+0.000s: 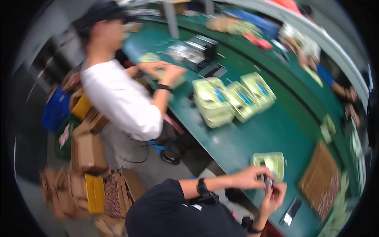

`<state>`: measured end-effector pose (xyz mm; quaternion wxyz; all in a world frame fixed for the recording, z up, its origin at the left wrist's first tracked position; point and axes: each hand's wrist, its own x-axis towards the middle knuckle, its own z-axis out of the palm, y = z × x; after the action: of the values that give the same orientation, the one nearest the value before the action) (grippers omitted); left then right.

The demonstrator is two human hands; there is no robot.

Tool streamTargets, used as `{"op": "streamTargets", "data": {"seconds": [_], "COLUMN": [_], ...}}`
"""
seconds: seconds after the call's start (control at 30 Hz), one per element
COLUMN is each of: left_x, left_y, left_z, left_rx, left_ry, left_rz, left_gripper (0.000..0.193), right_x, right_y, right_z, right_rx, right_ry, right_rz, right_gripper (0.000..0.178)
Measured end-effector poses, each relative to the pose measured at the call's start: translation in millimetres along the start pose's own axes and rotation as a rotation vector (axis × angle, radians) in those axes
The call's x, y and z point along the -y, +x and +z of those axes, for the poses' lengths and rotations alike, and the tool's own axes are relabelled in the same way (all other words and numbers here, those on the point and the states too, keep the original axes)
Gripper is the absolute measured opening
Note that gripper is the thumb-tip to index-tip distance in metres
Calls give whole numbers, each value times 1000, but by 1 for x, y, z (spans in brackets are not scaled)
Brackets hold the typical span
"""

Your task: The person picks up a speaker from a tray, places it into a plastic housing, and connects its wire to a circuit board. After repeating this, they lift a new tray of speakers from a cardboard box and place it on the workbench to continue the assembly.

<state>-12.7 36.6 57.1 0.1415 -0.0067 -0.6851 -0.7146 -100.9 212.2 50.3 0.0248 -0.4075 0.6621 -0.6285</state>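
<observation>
The small item (269, 182) between the left hand (249, 178) and right hand (275, 196) is blurred and partly covered; blue items (245, 98) in trays (216, 119) are smeared; the black shirt (177, 215) is cut off below.

Shirt (166, 211): was black or nearly so
Sleeve (174, 189): was dark and short, leaving the forearm uncovered
Markings (197, 206): were small and white, on the shirt's front
Left wristband (202, 187): was black, with a blocky dark piece
Right wristband (248, 225): was dark, its details blurred
Hands (252, 178): were bare
</observation>
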Motion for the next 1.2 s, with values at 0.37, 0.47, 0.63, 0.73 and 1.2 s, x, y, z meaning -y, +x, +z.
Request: {"op": "streamTargets", "data": {"seconds": [0.37,0.47,0.63,0.73,1.2], "left_x": [8,13,14,11,32], "left_y": [-10,-3,-7,-12,-6], "left_z": [-22,-19,-3,-2,-30], "left_rx": [-99,-35,-153,-235,253], "left_ry": [406,417,661,913,594], "left_rz": [241,246,332,263,202], "left_gripper": [40,41,67,90,101], "right_x": [-2,-17,-39,-26,21], "right_y": [11,4,-2,-6,6], "right_z": [7,12,-2,-18,-44], "right_rx": [130,-3,-62,-128,-56], "right_ry": [-156,147,342,155,-267], "right_rz": [385,347,223,230,58], "right_gripper": [27,20,30,32,25]}}
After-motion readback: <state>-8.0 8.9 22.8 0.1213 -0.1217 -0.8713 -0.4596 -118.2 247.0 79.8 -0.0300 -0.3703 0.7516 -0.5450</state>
